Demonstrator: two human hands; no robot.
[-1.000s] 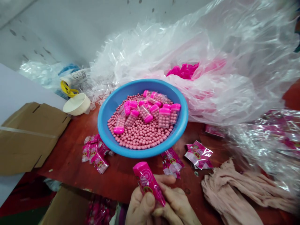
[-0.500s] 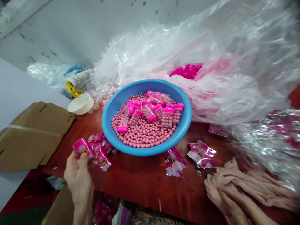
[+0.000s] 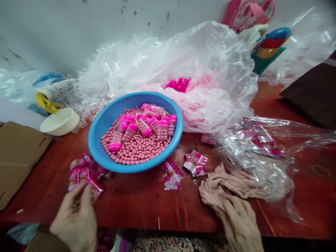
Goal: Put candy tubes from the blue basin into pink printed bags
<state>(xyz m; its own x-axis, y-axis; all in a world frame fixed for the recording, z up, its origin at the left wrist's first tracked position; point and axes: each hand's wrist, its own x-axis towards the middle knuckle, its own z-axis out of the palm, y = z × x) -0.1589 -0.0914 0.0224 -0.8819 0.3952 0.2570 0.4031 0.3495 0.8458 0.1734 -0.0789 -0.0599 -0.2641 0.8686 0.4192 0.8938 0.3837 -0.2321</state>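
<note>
My left hand point(image 3: 76, 217) is just in front of a pile of filled pink packets point(image 3: 76, 176) left of the basin. Its thumb and forefinger are apart, and nothing shows between them. On the right, my right hand point(image 3: 240, 217) is closed on a crumpled beige cloth point(image 3: 236, 183), fingers bent into its folds. A blue basin point(image 3: 135, 169) holds small pink beads point(image 3: 139, 150), with several clear bead-filled bottles with bright pink caps point(image 3: 162, 127) on top. Flat pink packets point(image 3: 172, 175) lie in front of the basin, and others point(image 3: 196, 162) beside the cloth.
A cream tape roll point(image 3: 60, 122) and yellow-handled scissors point(image 3: 48, 103) are at the left, behind cardboard point(image 3: 23, 157). Clear plastic bags point(image 3: 210, 108) heap against the wall. Crinkled clear film point(image 3: 252, 168) with pink packets spreads at the right, near a dark box point(image 3: 312, 94).
The view has turned right. My left hand has let go of the pink packet at the pile and drawn toward me. My right hand is bunching the cloth, which sits closer in.
</note>
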